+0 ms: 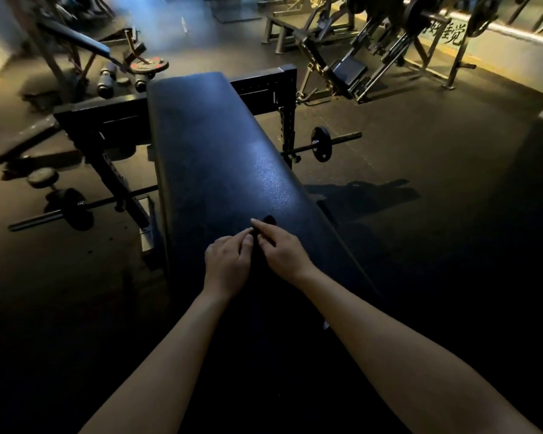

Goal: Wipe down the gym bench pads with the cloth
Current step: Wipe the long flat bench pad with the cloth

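A long black bench pad [213,145] runs away from me down the middle of the view, shiny where light hits its right side. Both my hands are over its near part, close together. My left hand [228,264] has its fingers curled, thumb and forefinger pointing at a small dark cloth [268,220]. The cloth is hard to make out against the black pad. My right hand [282,252] pinches the same cloth from the right, forefinger stretched forward over it. Most of the cloth is hidden between the hands and in the dark.
A black rack frame [107,120] crosses behind the bench. A barbell with small plates sticks out on the right [322,148] and on the left [72,208]. Dumbbells [107,79] lie at the back left; a plate-loaded machine [348,70] stands at the back right. The floor is dark rubber.
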`<state>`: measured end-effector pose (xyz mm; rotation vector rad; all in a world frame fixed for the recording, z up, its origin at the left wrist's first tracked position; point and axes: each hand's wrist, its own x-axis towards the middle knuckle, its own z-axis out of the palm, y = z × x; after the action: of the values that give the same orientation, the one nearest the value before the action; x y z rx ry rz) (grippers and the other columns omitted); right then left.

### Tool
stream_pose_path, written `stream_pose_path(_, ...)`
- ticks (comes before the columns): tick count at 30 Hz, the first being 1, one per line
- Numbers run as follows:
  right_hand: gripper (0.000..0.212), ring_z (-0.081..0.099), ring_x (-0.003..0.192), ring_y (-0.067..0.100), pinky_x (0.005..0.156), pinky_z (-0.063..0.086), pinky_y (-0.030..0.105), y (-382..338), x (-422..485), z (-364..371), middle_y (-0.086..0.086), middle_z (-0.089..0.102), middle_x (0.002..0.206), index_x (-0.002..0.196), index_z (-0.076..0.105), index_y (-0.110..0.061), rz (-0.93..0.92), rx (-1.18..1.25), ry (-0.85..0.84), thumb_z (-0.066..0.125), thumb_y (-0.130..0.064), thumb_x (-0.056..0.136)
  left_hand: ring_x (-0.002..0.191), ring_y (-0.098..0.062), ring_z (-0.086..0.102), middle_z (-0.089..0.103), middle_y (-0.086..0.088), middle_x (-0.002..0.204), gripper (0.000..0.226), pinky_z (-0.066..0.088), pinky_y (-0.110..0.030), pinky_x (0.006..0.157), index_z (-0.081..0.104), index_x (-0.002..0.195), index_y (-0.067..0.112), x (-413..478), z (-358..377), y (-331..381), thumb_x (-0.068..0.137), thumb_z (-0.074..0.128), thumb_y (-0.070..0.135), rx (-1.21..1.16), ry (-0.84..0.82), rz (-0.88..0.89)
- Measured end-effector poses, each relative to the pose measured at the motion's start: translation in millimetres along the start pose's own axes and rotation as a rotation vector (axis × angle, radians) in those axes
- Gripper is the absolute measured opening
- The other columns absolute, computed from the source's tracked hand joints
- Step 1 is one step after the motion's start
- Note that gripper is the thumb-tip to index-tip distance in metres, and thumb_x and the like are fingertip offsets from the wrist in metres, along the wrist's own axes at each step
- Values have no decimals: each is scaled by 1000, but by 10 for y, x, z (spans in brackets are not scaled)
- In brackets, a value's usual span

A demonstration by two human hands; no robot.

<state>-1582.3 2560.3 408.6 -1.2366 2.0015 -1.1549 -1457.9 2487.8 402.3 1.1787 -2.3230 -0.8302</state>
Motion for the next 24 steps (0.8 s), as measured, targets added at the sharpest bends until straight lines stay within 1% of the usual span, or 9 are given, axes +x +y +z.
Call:
stream_pose_path(2, 40, 54, 126, 6, 106, 35, 11, 19, -10, -135, -3, 61, 137, 140, 58, -25, 2, 154, -34, 54, -16, 101, 121, -25, 61, 69, -6, 127, 68, 41, -46, 107, 63, 135, 23, 42, 82, 123, 88, 30, 59, -129, 6, -39)
stream_pose_path(4, 37, 56, 122, 10, 102, 36, 9, 143, -12, -302, 1, 63, 132, 136, 61, -18, -23, 79, 87, 54, -12, 100, 124, -21, 59, 66, 1, 133, 70, 39, -51, 109, 58, 139, 28, 66, 185, 214, 84, 40, 66, -70, -47, -1)
stream_pose_path(6, 33, 58, 119, 15, 105, 43, 26, 328, -42, -398, 3, 64, 129, 130, 64, -14, -44, -72, 243, 54, -12, 98, 137, -21, 44, 50, 9, 150, 68, 23, -56, 117, 45, 147, 40, 42, 298, 280, 84, 52, 65, 97, -143, 51)
stream_pose_path(8, 35, 51, 128, 14, 110, 42, 36, 437, -113, -374, 1, 56, 140, 133, 62, -16, -61, -167, 264, 53, -17, 99, 143, -24, 29, 36, 11, 158, 63, 9, -53, 121, 37, 150, 45, 28, 392, 337, 91, 57, 54, 180, -189, 63)
stream_pose_path(11, 34, 38, 140, 15, 112, 33, 30, 498, -132, -308, 0, 39, 155, 132, 62, -17, -83, -243, 268, 53, -23, 100, 131, -28, 45, 51, 2, 145, 51, 27, -45, 114, 54, 140, 36, 69, 404, 395, 90, 55, 44, 179, -120, 125)
stream_pose_path(14, 30, 47, 132, 22, 107, 30, 24, 523, -94, -359, 6, 52, 142, 125, 66, -12, -66, -252, 307, 57, -20, 98, 110, -31, 53, 61, -4, 127, 40, 41, -38, 98, 68, 126, 27, 188, 342, 352, 87, 63, 22, 146, -55, 163)
stream_pose_path(17, 29, 54, 124, 22, 105, 28, 18, 528, -90, -360, 6, 62, 128, 122, 68, -9, -72, -291, 293, 60, -18, 96, 118, -33, 47, 56, -6, 135, 43, 37, -34, 103, 67, 130, 22, 302, 167, 190, 90, 59, 8, 136, 80, 25)
stream_pose_path(20, 29, 53, 124, 20, 105, 26, 17, 535, -82, -348, 7, 64, 127, 121, 70, -8, -92, -344, 251, 61, -18, 95, 137, -31, 35, 40, -8, 156, 49, 27, -38, 115, 54, 144, 17, 312, 126, 106, 95, 50, 18, 185, 46, -71)
stream_pose_path(24, 35, 51, 131, 22, 110, 27, 21, 535, -83, -431, 9, 62, 134, 128, 66, -7, -63, -313, 196, 61, -17, 95, 140, -29, 31, 37, -6, 158, 61, 24, -40, 117, 55, 143, 18, 230, 310, 286, 92, 39, 47, 240, -15, -46)
